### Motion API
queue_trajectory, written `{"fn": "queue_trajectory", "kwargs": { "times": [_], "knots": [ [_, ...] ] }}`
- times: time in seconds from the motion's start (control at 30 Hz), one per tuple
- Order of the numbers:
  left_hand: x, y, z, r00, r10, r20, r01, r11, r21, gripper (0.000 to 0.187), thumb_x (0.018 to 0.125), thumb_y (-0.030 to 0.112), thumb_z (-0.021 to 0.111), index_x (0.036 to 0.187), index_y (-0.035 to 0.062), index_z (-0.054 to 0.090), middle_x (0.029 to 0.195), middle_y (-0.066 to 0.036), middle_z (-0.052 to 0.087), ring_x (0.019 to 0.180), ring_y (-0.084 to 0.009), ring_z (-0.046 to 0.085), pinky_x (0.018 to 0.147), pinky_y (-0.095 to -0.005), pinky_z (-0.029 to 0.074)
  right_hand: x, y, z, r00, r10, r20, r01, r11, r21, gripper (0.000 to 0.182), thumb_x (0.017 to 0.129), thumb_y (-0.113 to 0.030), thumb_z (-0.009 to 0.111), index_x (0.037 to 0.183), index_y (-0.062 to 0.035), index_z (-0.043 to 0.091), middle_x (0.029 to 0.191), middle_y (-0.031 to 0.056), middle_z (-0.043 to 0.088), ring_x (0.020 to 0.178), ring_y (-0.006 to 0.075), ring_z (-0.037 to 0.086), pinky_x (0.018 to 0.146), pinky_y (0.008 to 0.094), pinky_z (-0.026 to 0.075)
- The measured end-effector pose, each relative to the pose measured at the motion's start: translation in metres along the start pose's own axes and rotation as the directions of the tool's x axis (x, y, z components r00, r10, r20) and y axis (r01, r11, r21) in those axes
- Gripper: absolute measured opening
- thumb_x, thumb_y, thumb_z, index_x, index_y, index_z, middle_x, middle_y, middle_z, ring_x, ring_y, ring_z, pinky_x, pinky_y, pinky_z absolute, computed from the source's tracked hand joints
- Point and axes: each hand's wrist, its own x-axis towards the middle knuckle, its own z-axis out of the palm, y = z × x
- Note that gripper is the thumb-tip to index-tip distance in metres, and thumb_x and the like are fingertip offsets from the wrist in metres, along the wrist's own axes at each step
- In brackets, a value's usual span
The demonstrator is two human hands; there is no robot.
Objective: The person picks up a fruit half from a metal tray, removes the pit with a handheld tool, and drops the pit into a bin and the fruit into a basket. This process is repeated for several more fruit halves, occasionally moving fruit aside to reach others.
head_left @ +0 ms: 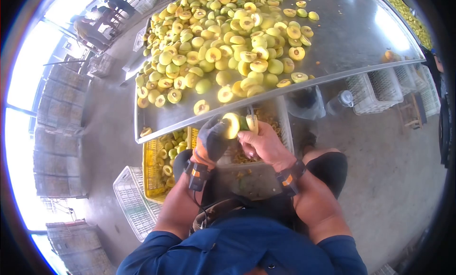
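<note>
My left hand (213, 138), in a dark glove with an orange cuff, is closed around a halved yellow fruit (231, 125) that looks like a peach. Its pale cut face shows toward my right hand. Bare and closed, my right hand (265, 144) grips a small hand tool (253, 123) with a pale handle and a thin metal end, close beside the fruit. Something green shows between the two hands; I cannot make out what it is. Both hands are just below the front edge of a metal table (342, 56), where many halved fruits (213, 54) lie heaped.
Under the table edge stand a yellow crate (153, 173) of fruit halves and a pale crate (287, 128) with scraps. A white crate (135, 199) sits at left. More white crates (375, 92) and a clear plastic jug (339, 102) are at right. People (90, 30) work far left.
</note>
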Motion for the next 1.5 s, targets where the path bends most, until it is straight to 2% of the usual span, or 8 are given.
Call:
{"fn": "queue_trajectory", "kwargs": {
  "times": [0.17, 0.33, 0.6, 0.87, 0.97, 1.17, 1.27, 1.5],
  "knots": [
    [0.003, 0.003, -0.008, 0.898, 0.384, 0.213, -0.421, 0.613, 0.669, 0.036, 0.105, 0.023, 0.060, 0.130, -0.0021, 0.069, 0.116, -0.008, 0.073, 0.102, -0.0140, 0.067, 0.090, -0.0281, 0.053, 0.005, -0.001, -0.007, 0.970, -0.025, -0.242, -0.029, 0.976, -0.215, 0.014, 0.096, -0.012, 0.066, 0.102, -0.0005, 0.061, 0.071, 0.0046, 0.059, 0.052, 0.0123, 0.052, 0.050, 0.0307, 0.044],
    [0.008, 0.010, -0.007, 0.990, 0.103, 0.102, -0.116, 0.984, 0.138, 0.039, 0.106, 0.024, 0.055, 0.127, -0.0045, 0.070, 0.116, -0.012, 0.075, 0.104, -0.0185, 0.070, 0.090, -0.0312, 0.055, 0.013, 0.009, -0.027, 0.882, -0.431, -0.189, 0.015, 0.426, -0.904, 0.026, 0.096, -0.019, 0.068, 0.107, 0.0031, 0.059, 0.081, 0.0129, 0.069, 0.072, 0.0259, 0.067, 0.069, 0.0403, 0.053],
    [0.020, -0.016, -0.028, 0.964, 0.265, 0.000, -0.232, 0.847, 0.479, 0.026, 0.105, 0.018, 0.061, 0.119, -0.0013, 0.071, 0.110, -0.011, 0.076, 0.098, -0.0185, 0.073, 0.089, -0.0341, 0.058, 0.009, 0.005, 0.004, 0.977, -0.179, -0.119, 0.012, 0.599, -0.801, 0.026, 0.095, -0.016, 0.066, 0.110, 0.0034, 0.058, 0.094, 0.0314, 0.069, 0.092, 0.0527, 0.066, 0.081, 0.0526, 0.053],
    [0.027, -0.023, -0.032, 0.979, -0.131, -0.153, 0.070, 0.932, -0.356, 0.022, 0.099, 0.015, 0.064, 0.115, 0.0025, 0.072, 0.104, -0.012, 0.077, 0.092, -0.0253, 0.074, 0.082, -0.0343, 0.057, 0.016, 0.033, 0.011, 0.988, -0.128, -0.083, -0.007, 0.505, -0.863, 0.024, 0.093, -0.013, 0.064, 0.106, 0.0051, 0.054, 0.091, 0.0356, 0.067, 0.090, 0.0565, 0.064, 0.078, 0.0581, 0.051],
    [0.023, -0.019, -0.033, 0.907, 0.406, 0.114, -0.385, 0.685, 0.618, 0.025, 0.108, 0.015, 0.056, 0.120, -0.0013, 0.070, 0.111, -0.011, 0.077, 0.094, -0.0166, 0.072, 0.086, -0.0318, 0.058, 0.018, 0.030, 0.014, 0.988, -0.129, -0.086, -0.013, 0.486, -0.874, 0.024, 0.093, -0.012, 0.063, 0.106, 0.0054, 0.053, 0.089, 0.0359, 0.066, 0.089, 0.0568, 0.064, 0.077, 0.0588, 0.051],
    [0.025, -0.013, -0.029, 0.876, 0.455, 0.160, -0.414, 0.539, 0.734, 0.019, 0.104, 0.009, 0.059, 0.116, 0.0001, 0.071, 0.106, -0.010, 0.078, 0.090, -0.0198, 0.074, 0.083, -0.0321, 0.058, 0.024, 0.037, 0.014, 0.991, -0.080, -0.107, -0.057, 0.471, -0.880, 0.023, 0.094, -0.013, 0.062, 0.106, 0.0053, 0.053, 0.088, 0.0357, 0.067, 0.088, 0.0574, 0.064, 0.078, 0.0596, 0.051],
    [0.028, -0.023, -0.027, 0.978, 0.205, -0.047, -0.163, 0.881, 0.445, 0.021, 0.096, 0.009, 0.067, 0.114, -0.0001, 0.071, 0.104, -0.012, 0.078, 0.089, -0.0242, 0.074, 0.084, -0.0346, 0.058, 0.023, 0.044, 0.015, 0.991, -0.011, -0.130, -0.108, 0.495, -0.862, 0.027, 0.095, -0.016, 0.062, 0.111, 0.0053, 0.055, 0.094, 0.0348, 0.068, 0.094, 0.0558, 0.065, 0.082, 0.0573, 0.051],
    [0.031, -0.024, -0.051, 0.833, 0.400, 0.382, -0.544, 0.470, 0.695, 0.031, 0.096, 0.001, 0.062, 0.127, 0.0042, 0.064, 0.108, -0.012, 0.076, 0.096, -0.0278, 0.073, 0.087, -0.0367, 0.058, 0.020, 0.066, 0.003, 0.998, -0.058, 0.033, 0.063, 0.654, -0.754, 0.025, 0.096, -0.016, 0.061, 0.111, 0.0043, 0.062, 0.096, 0.0293, 0.070, 0.094, 0.0486, 0.068, 0.085, 0.0505, 0.053]
  ]
}}
